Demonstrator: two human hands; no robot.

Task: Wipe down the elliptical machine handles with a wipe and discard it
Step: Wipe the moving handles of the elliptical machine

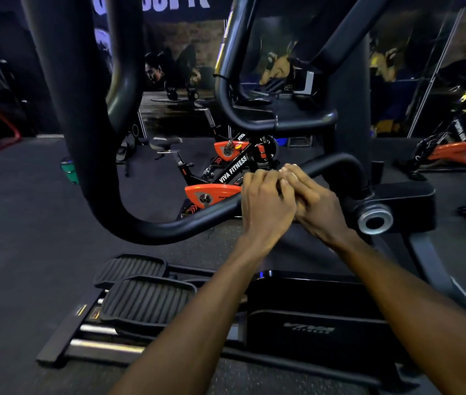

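Note:
The elliptical's black moving handle bar (166,225) sweeps down from the upper left, curves low and rises right toward a pivot hub (375,220). My left hand (264,208) lies on this bar near its right part, fingers curled over the top. My right hand (316,202) sits right beside it, touching it, with its fingers also curled over the bar. No wipe shows; anything under the palms is hidden. A second fixed handle (297,124) runs higher up behind.
The ribbed foot pedals (146,303) and the black drive housing (308,323) lie below my arms. Orange-and-black spin bikes (214,195) stand just beyond the bar, another bike (454,152) at the right. Dark rubber floor (21,223) spreads to the left.

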